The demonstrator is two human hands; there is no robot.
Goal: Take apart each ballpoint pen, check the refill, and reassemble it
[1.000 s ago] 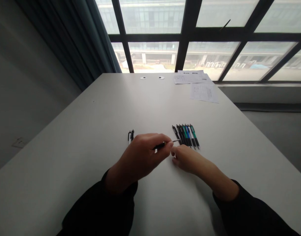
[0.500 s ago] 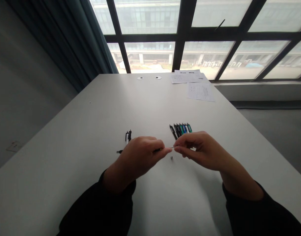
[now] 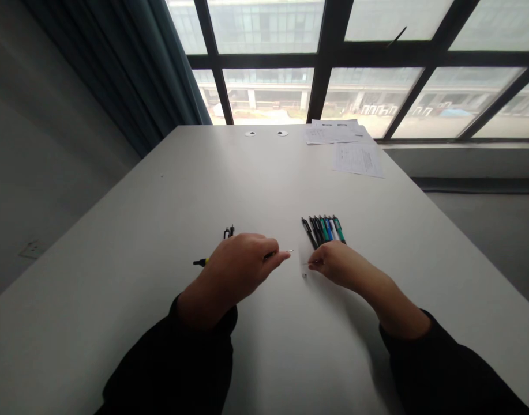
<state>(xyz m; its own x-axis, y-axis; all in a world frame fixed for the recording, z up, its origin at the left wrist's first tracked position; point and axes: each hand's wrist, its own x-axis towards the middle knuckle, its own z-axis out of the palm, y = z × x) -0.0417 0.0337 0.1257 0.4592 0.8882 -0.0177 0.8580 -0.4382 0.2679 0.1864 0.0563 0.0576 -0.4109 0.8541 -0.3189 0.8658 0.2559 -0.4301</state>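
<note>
My left hand (image 3: 242, 262) is closed around a pen. The pen's black and yellow end (image 3: 201, 263) sticks out on the left, and its thin refill tip (image 3: 289, 251) points right past my thumb. My right hand (image 3: 337, 262) is pinched low over the table, apart from the pen. A faint thin thing shows at its fingertips, too small and blurred to name. Just below them a small metallic piece (image 3: 304, 275) lies on the table. Beyond my right hand several pens (image 3: 322, 229) lie side by side, black, green, blue and white.
Two or more pens (image 3: 229, 231) lie behind my left hand, partly hidden. Papers (image 3: 357, 158) rest at the far right of the white table (image 3: 229, 190), near two cable-hole covers (image 3: 250, 134). Windows stand beyond, with a dark curtain (image 3: 160, 75) at left.
My hands have come apart. The left has drawn back left with the pen, leaving its refill tip bare; the right has moved slightly lower, near the small metallic piece.
</note>
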